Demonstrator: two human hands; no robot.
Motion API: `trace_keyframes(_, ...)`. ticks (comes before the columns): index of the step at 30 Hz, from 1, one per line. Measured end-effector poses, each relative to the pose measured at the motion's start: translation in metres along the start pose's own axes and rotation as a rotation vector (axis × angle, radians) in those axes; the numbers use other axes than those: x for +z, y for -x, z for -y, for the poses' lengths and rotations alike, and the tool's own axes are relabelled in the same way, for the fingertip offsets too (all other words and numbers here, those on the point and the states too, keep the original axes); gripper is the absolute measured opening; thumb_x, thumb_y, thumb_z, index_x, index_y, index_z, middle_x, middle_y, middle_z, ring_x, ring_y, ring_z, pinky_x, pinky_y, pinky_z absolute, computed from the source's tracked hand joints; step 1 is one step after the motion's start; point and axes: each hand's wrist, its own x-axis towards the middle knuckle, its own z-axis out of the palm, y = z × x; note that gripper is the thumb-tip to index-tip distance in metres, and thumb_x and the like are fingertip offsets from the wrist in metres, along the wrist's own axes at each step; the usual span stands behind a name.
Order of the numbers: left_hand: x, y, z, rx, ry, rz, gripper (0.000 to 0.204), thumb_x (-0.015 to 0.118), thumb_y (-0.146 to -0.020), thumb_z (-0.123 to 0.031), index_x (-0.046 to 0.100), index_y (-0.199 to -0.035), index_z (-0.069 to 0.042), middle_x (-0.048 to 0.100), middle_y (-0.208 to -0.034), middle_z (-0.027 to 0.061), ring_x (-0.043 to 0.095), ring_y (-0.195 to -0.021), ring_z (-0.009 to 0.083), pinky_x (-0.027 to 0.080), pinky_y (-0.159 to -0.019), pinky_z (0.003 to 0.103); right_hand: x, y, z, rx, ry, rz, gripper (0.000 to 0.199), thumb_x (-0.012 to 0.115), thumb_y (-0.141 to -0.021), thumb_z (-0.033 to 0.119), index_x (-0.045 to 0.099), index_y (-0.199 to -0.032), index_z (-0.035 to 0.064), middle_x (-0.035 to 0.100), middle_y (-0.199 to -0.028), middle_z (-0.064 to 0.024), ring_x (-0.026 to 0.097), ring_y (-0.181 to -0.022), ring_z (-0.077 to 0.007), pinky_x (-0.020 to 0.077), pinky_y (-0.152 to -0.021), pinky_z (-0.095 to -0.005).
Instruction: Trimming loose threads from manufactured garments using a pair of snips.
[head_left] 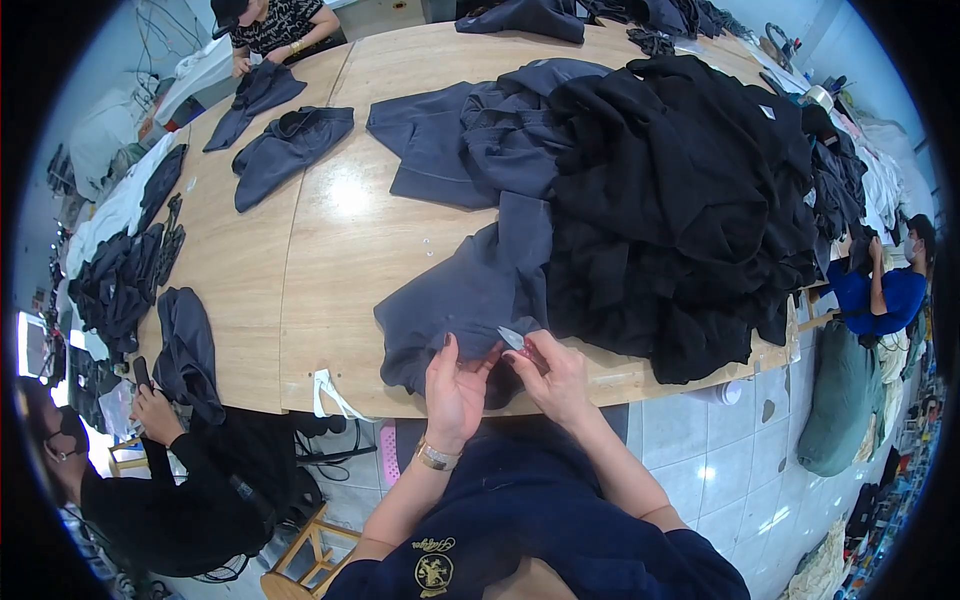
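Observation:
In front of me a dark grey garment [455, 295] lies at the table's near edge, partly rumpled. My left hand [455, 395] is at its near side, palm turned up, fingers curled at the cloth with the thumb raised. Between the fingers of my right hand [555, 380] is a pair of thread snips [514, 341] with a pointed metal blade and a reddish handle. The blade points up and left, just over the cloth and close to my left fingertips. My hands partly hide the garment's near edge.
A big heap of black garments [690, 190] covers the table's right side, beside more grey pieces [440, 140]. White straps [335, 393] hang at the near edge. People work at the far left [280, 30] and right [880, 290]; another person [170, 490] sits at near left holding a phone.

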Motion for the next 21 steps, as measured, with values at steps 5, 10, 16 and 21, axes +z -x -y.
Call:
trace_keyframes(5,0.000,0.002,-0.001,-0.007,-0.067,0.029,0.032,0.043,-0.097,-0.026,0.054,-0.112,0.000,0.061,-0.109,0.0114,0.058,-0.100,0.0217,0.045,-0.092,0.037,-0.001,0.000,0.003,0.126,-0.056,-0.010,0.021,0.067,-0.082,0.019,0.054,-0.083,0.0031,0.054,-0.060,-0.0075,0.054,-0.048,-0.0172,0.0397,-0.046,-0.0285)
trace_keyframes(10,0.002,0.004,-0.002,-0.006,-0.094,0.020,0.032,0.045,-0.096,-0.026,0.056,-0.110,0.002,0.062,-0.107,0.0127,0.059,-0.098,0.0223,0.046,-0.090,0.037,0.007,-0.006,0.007,0.267,-0.354,-0.056,0.017,0.067,-0.081,0.011,0.054,-0.083,0.0010,0.049,-0.057,0.0010,0.043,-0.052,-0.0027,0.0342,-0.046,-0.0216)
trace_keyframes(16,0.003,0.006,0.009,0.113,-0.204,0.028,0.028,0.046,-0.096,-0.022,0.058,-0.107,0.000,0.062,-0.107,0.0103,0.058,-0.099,0.0186,0.045,-0.089,0.035,0.017,-0.013,0.011,0.344,-0.457,-0.016,0.011,0.065,-0.080,0.008,0.058,-0.077,-0.0011,0.051,-0.058,0.0043,0.041,-0.053,0.0000,0.0322,-0.046,-0.0191)
trace_keyframes(21,0.004,0.007,0.009,0.114,-0.190,0.049,0.023,0.047,-0.096,-0.018,0.059,-0.105,-0.001,0.062,-0.107,0.0087,0.058,-0.097,0.0154,0.045,-0.088,0.032,0.020,-0.015,0.007,0.396,-0.549,-0.038,0.011,0.064,-0.079,0.008,0.059,-0.077,-0.0021,0.053,-0.059,0.0055,0.042,-0.053,-0.0001,0.0328,-0.046,-0.0192)
